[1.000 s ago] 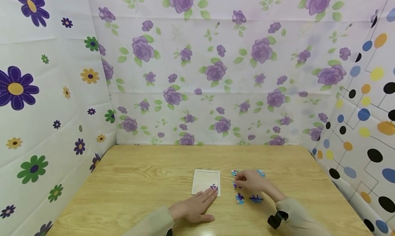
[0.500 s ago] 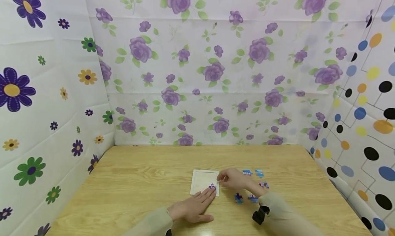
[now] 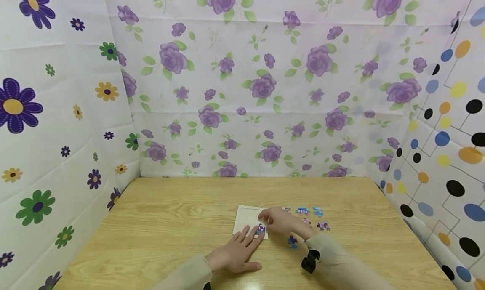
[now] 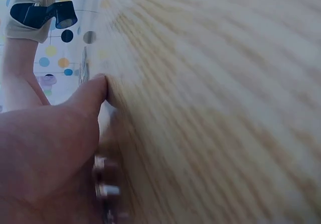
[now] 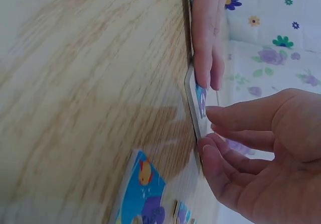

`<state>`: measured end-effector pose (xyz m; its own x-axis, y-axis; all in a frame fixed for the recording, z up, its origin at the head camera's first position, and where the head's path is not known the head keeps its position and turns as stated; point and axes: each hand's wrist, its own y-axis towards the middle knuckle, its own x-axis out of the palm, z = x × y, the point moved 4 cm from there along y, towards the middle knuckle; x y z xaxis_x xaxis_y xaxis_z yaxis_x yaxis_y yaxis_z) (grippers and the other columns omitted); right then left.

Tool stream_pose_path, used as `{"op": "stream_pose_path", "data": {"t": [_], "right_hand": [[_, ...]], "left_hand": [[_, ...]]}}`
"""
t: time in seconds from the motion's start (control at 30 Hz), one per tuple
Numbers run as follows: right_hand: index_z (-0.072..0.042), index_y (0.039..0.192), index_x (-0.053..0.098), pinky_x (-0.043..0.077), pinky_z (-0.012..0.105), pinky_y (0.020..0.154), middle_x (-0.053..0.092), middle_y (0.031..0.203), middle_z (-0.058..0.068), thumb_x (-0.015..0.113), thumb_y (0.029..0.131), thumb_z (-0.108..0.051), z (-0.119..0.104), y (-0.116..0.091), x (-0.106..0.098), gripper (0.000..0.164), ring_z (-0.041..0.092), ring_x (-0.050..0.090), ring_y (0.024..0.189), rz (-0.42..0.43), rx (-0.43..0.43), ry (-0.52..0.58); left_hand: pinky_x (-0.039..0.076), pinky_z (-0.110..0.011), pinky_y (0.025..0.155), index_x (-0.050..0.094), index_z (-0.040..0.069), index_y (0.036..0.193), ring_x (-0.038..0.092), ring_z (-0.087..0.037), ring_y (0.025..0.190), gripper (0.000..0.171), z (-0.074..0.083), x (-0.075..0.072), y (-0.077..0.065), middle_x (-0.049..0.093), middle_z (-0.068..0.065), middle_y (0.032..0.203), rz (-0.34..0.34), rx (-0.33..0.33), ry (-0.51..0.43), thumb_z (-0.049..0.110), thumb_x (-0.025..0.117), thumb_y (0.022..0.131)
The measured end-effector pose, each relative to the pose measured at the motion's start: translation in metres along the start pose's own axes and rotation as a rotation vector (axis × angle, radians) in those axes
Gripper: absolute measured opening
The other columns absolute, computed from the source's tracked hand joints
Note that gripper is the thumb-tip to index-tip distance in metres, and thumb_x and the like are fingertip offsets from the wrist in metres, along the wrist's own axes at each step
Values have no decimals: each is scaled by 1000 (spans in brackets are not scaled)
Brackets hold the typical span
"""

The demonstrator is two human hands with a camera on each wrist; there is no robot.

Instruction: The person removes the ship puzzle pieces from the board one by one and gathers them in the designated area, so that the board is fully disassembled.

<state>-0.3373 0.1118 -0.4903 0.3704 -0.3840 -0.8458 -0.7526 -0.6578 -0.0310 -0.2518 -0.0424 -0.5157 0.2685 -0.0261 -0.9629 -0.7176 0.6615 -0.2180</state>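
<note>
My left hand (image 3: 239, 252) lies with extended fingers over the near edge of a white puzzle tray (image 3: 242, 217). Its fingertips touch the tray beside a purple and blue jigsaw piece (image 3: 260, 229) in the near right corner. My right hand (image 3: 279, 220) is at the tray's right side, just beyond that piece, with thumb and fingers pinched together. The jigsaw piece between them is mostly hidden by the fingers. In the right wrist view, the right fingertips (image 5: 213, 116) meet the tray's edge next to the placed jigsaw piece (image 5: 201, 99).
Several loose jigsaw pieces (image 3: 318, 211) lie to the right of the tray, some partly behind the right arm. One with a duck picture (image 5: 145, 174) is close to the right wrist. The wooden table (image 3: 182, 206) has patterned cloth walls (image 3: 235, 155) around it.
My right hand has carried a jigsaw piece leftward from the loose ones to the tray. The left fingers have spread and shifted slightly, showing more of the corner piece.
</note>
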Motion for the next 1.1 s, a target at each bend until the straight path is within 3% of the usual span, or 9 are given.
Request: {"op": "stream_pose_path", "data": {"t": [0.13,0.23,0.37,0.67,1.1], "right_hand": [[-2,115,66,54,35,75,67,102,11,69,83,1,-1,4,4,33,21,64,87,-8,20,2],[-4,107,67,52,33,73,66,97,9,68,83,2,-4,6,6,25,21,63,85,-6,8,4],[-7,96,66,49,27,71,66,90,5,68,83,2,-7,9,8,16,17,60,81,-3,-7,-4],[-14,89,66,46,24,69,61,85,-4,71,84,-1,0,16,11,15,8,53,76,-22,54,19],[-9,92,66,50,29,69,66,87,3,77,79,-2,-11,13,6,18,14,60,78,-25,79,-1]], "left_hand": [[21,-59,116,12,29,157,8,-47,147,81,1,-3,-4,8,-8,164,1,-86,-26,65,44,92],[21,-60,115,14,30,156,9,-51,145,80,3,-4,-5,10,-9,164,1,-108,-27,66,44,91],[24,-60,114,14,30,157,12,-52,144,81,5,-6,-6,13,-11,163,0,-114,3,67,44,91],[36,-54,110,26,28,154,29,-50,140,76,16,-16,-9,26,-12,159,29,-115,129,66,46,91],[37,-53,109,25,29,154,29,-49,140,72,16,-15,-10,26,-11,160,20,-115,187,65,41,93]]}}
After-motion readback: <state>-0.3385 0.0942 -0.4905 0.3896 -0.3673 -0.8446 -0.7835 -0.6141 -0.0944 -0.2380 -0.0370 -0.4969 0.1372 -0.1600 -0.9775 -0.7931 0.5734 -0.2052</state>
